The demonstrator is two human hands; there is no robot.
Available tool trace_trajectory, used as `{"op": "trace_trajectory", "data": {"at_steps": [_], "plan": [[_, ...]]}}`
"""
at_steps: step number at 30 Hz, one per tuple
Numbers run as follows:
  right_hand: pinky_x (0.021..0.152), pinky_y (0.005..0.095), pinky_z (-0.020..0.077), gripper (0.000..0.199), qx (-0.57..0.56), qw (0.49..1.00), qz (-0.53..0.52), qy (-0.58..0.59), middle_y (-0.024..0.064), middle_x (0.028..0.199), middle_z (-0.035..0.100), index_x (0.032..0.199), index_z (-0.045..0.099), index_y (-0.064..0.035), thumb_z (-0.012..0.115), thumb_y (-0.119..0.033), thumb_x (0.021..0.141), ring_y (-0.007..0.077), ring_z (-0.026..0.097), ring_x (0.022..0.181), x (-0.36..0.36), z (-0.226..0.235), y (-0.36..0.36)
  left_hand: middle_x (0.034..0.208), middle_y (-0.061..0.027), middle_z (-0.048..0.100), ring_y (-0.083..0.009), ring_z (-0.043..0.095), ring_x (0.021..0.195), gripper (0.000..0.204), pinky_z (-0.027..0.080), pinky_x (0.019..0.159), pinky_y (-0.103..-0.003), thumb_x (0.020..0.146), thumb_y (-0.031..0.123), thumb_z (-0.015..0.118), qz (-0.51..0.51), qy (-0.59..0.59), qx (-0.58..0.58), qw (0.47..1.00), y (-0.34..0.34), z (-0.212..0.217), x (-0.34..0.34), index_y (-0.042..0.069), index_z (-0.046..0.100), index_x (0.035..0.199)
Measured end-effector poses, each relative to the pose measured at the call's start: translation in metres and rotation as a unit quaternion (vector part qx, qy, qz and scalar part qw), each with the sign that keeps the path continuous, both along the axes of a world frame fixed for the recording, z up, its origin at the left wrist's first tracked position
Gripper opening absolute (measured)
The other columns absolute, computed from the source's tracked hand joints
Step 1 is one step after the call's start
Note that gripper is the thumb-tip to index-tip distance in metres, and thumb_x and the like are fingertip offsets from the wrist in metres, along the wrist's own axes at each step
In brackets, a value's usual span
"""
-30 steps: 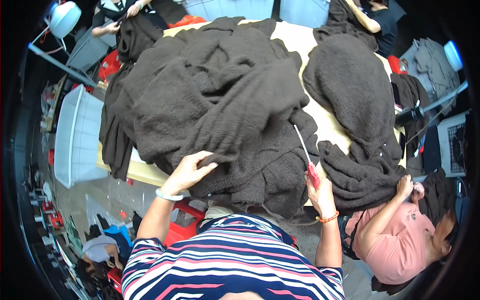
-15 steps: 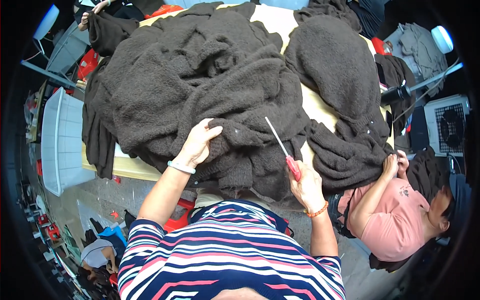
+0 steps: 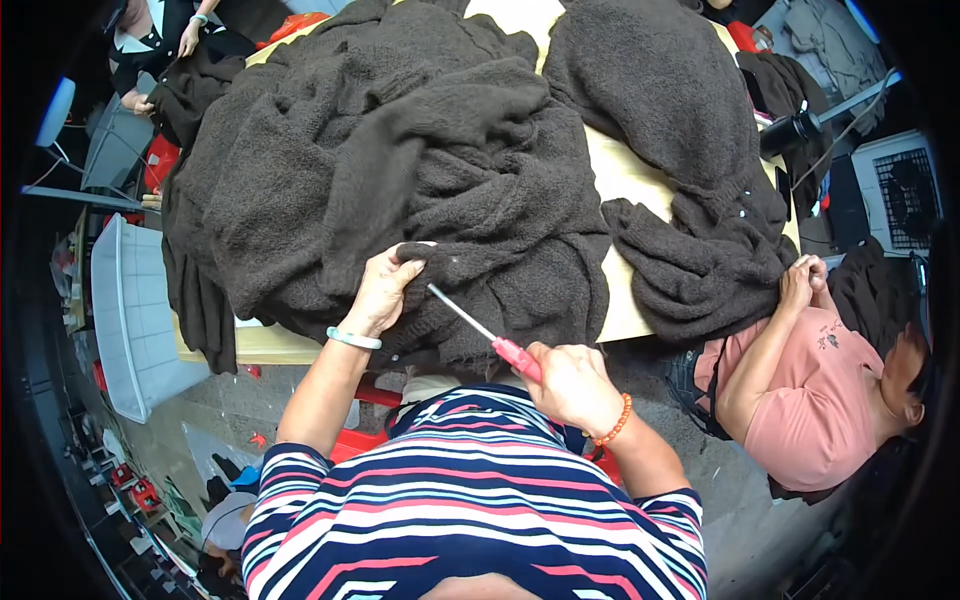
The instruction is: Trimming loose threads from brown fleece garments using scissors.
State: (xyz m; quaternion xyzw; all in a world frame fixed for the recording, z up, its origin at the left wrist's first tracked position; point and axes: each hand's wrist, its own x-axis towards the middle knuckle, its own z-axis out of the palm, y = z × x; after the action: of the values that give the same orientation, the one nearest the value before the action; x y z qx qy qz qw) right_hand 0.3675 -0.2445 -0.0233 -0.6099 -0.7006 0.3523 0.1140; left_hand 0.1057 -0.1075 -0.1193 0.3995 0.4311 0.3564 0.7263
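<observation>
A large heap of dark brown knitted garments point(image 3: 290, 190) covers the table in front of me. Between thumb and fingers, my left hand point(image 3: 378, 292) pinches a folded edge of the brown knit fabric point(image 3: 455, 265) on the heap's near side. Small pale specks dot that fabric. My right hand point(image 3: 578, 388) is closed around the pink-red handle of a slim tool point(image 3: 516, 358) with a thin straight metal shaft. The shaft points up and left, its tip close to the pinched edge; whether they touch I cannot tell.
On the pale yellow table point(image 3: 612, 170) another brown knit pile point(image 3: 665, 110) lies at right. A co-worker in a pink shirt point(image 3: 810, 400) sits at right, hands on brown knit. Another person's hand point(image 3: 190, 38) is at far left. A white plastic bin point(image 3: 135, 320) stands left.
My right hand has brought the tool left and down, its tip now near my left hand. A fold of the heap has shifted. The view has moved slightly.
</observation>
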Motion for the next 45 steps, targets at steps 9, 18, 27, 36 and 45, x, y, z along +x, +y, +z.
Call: {"op": "trace_trajectory", "data": {"at_steps": [9,18,27,36,45], "plan": [[0.062,0.0490,0.0512,0.017,-0.017,0.999,-0.030,-0.022,0.0189,0.063,0.062,0.086,0.062,-0.0053,0.062,-0.023,0.086,0.0386,0.064,0.065,0.012,-0.006,-0.005,0.114,-0.0082,0.065,-0.0152,0.060,0.104,0.035,0.046,0.096,-0.029,0.085,-0.009,0.056,-0.005,0.058,-0.018,0.998,0.005,0.007,-0.006,-0.006,0.059,0.120],[0.063,0.0477,0.0510,0.018,0.000,0.998,-0.059,-0.035,0.0187,0.066,0.063,0.084,0.061,-0.0052,0.062,-0.022,0.087,0.0378,0.065,0.066,0.005,-0.011,0.003,0.108,-0.0031,0.066,-0.0110,0.059,0.098,0.030,0.046,0.090,-0.026,0.086,-0.007,0.056,-0.109,0.136,0.012,0.985,0.003,0.001,-0.007,-0.003,0.062,0.115],[0.064,0.0467,0.0513,0.016,0.022,0.999,-0.040,-0.006,0.0186,0.063,0.062,0.083,0.064,-0.0047,0.063,-0.020,0.085,0.0366,0.066,0.066,0.004,-0.021,0.005,0.124,-0.0122,0.062,-0.0162,0.053,0.117,0.054,0.037,0.102,-0.026,0.077,-0.008,0.052,-0.177,0.172,0.058,0.967,0.001,0.021,0.013,-0.003,0.054,0.131],[0.067,0.0477,0.0511,0.013,0.002,0.998,-0.060,0.011,0.0183,0.067,0.062,0.084,0.062,-0.0057,0.064,-0.019,0.084,0.0370,0.065,0.069,0.020,-0.025,-0.007,0.142,-0.0124,0.046,-0.0187,0.042,0.132,0.064,0.030,0.111,-0.032,0.085,0.006,0.064,-0.188,0.202,0.029,0.961,0.011,0.039,0.007,0.001,0.039,0.143],[0.063,0.0467,0.0517,0.009,0.031,0.987,-0.154,-0.034,0.0175,0.072,0.063,0.083,0.059,-0.0057,0.064,-0.013,0.080,0.0359,0.064,0.071,0.041,-0.047,-0.040,0.110,-0.0147,0.052,-0.0313,0.048,0.105,0.076,0.039,0.086,-0.042,0.062,0.037,0.085,-0.256,0.560,0.499,0.610,-0.029,0.050,0.093,0.007,0.053,0.124]]}}
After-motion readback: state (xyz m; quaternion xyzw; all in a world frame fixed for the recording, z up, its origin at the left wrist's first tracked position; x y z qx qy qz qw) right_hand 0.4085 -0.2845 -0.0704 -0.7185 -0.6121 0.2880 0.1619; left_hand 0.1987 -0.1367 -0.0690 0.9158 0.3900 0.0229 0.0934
